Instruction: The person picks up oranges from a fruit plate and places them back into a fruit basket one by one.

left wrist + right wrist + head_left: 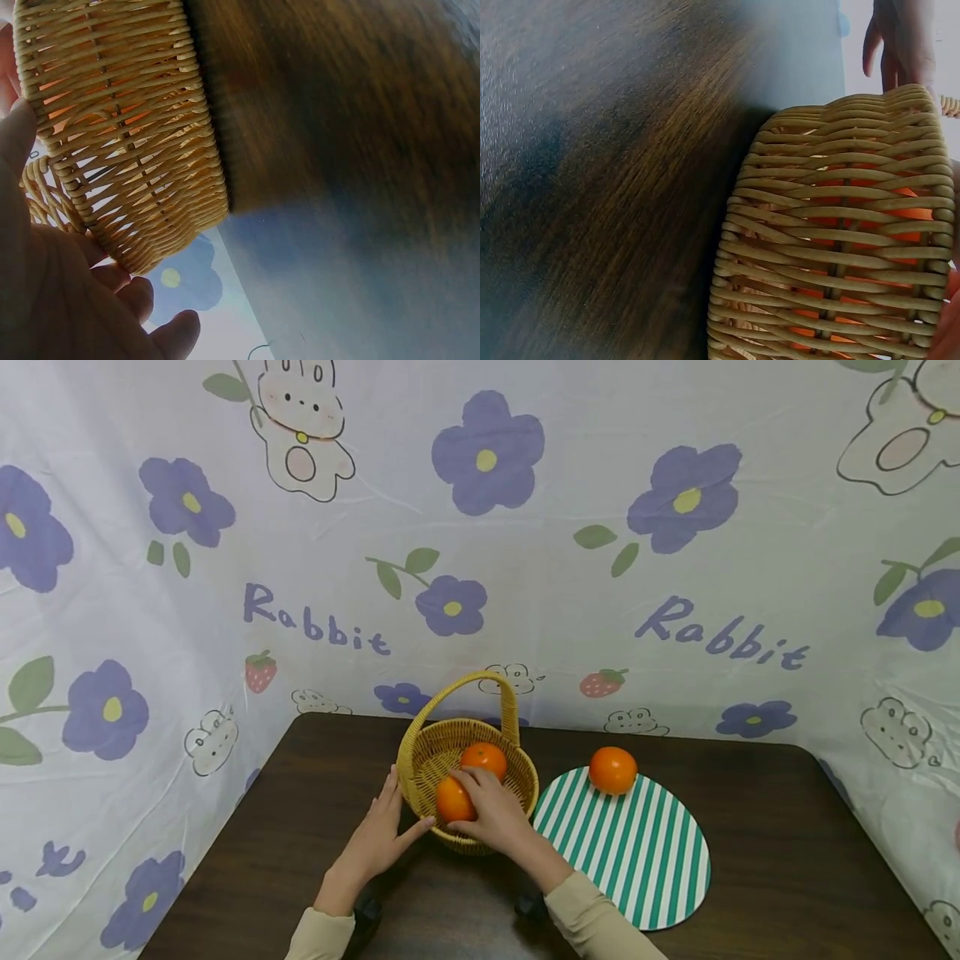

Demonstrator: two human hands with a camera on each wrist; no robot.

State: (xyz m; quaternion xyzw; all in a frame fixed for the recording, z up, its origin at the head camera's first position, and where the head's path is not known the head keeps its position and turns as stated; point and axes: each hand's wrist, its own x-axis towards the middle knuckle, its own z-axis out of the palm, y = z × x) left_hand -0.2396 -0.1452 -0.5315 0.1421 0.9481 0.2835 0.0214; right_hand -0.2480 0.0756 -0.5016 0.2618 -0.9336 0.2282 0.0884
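Observation:
A yellow wicker basket [422,739] with a tall arched handle stands on the dark table and contains two oranges. My right hand [491,810] reaches over the near rim, its fingers and thumb around the nearer orange [453,800]. Behind it, the second orange [483,758] lies farther back, partly covered by my fingers. At the basket's left side, my left hand [380,837] is spread with straight fingers against the outside and its thumb at the near rim. The left wrist view shows that thumb [16,139] right by the woven rim.
Right of the basket lies an oval green-and-white striped mat [637,852]. A third orange [612,770] sits at its back edge. A white cloth [555,585] printed with flowers and rabbits hangs behind the wooden table [787,843].

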